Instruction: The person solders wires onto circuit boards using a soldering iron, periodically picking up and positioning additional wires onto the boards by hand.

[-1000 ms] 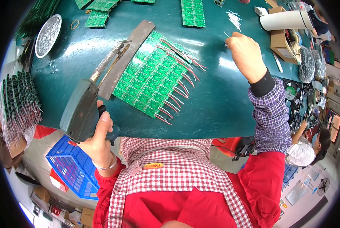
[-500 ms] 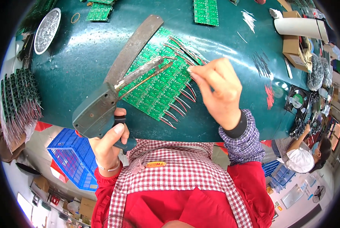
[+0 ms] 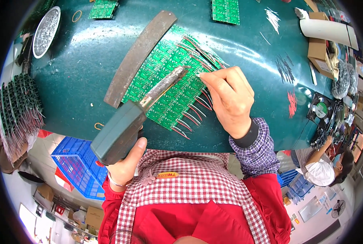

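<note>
My left hand (image 3: 127,166) is closed round the handle of a dark green soldering gun (image 3: 120,132). The gun's barrel points up and right over a green circuit board panel (image 3: 165,117), its tip close to my right fingertips. Above the panel's right part, my right hand (image 3: 233,97) pinches thumb against forefinger. A small white end, which looks like a wire (image 3: 199,75), pokes out of this pinch; the rest is hidden by the fingers. Red and white wires (image 3: 191,116) stick out along the panel's right edge, and more lie across its upper right part.
A curved metal bar (image 3: 138,59) lies along the panel's left edge. To the right are black wires (image 3: 285,69), red wires (image 3: 292,103) and a fan (image 3: 320,107). An oval metal dish (image 3: 46,32) stands far left; a blue crate (image 3: 78,166) sits below the table's edge.
The soldering gun has swung right and turned in my left hand, so its barrel now hides part of the panel. My right hand has shifted slightly left and down, still pinching.
</note>
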Available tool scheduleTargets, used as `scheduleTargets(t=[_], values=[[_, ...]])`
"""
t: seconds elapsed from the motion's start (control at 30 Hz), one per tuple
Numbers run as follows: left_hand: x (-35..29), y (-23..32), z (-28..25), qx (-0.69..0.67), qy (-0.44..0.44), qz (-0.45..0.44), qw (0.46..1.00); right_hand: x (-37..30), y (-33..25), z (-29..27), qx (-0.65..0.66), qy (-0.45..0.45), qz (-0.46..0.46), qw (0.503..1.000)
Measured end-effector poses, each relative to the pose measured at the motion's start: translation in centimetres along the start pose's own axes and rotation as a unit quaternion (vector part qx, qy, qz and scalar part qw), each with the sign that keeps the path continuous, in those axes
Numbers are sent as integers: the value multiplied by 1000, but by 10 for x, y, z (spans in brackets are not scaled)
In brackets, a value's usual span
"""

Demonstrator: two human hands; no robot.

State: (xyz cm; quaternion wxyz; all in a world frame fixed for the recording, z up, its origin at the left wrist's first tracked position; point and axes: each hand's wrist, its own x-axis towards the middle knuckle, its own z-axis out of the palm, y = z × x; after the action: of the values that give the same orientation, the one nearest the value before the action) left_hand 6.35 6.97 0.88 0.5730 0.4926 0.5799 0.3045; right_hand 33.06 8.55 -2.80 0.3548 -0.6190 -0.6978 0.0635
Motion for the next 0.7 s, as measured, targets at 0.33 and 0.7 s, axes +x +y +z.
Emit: scheduleTargets(t=[0.33, 0.7], values=[[3, 1, 4, 85, -12, 56, 995, 1, 1, 1, 6, 5, -3, 1000], [6, 6, 8, 95, -16, 46, 994, -3, 2, 5, 3, 14, -5, 1000]])
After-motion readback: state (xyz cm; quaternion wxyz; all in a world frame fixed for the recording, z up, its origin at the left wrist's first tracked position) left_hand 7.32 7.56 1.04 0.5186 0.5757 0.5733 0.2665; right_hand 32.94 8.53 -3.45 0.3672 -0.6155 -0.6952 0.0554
